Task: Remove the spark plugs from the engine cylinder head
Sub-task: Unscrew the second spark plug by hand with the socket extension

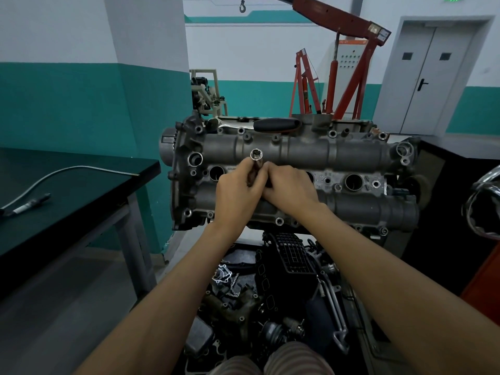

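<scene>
Grey cast-metal engine cylinder head (311, 152) mounted centre frame, long axis running left to right, a row of round dark spark plug wells (354, 182) open along its middle. Left hand (238, 193) and right hand (289, 189) brought together over the middle of the row, knuckles touching. Left hand fingers curled round a slim chrome tubular socket (255, 156), tilted, open hollow end up and facing the camera. Right hand fingers curled against the lower part of the same socket; exact grip hidden behind the left hand. Spark plugs themselves not discernible; wells too dark to tell. Black-handled chrome ratchet wrench (276, 125) lying flat along the far top edge of the head, apart from both hands. Dark green table (81, 185) at left, carrying a bent grey metal tube (67, 170). Red engine hoist (349, 63) standing behind the head. Loose dark engine parts (270, 293) heaped on the floor below the forearms.
</scene>
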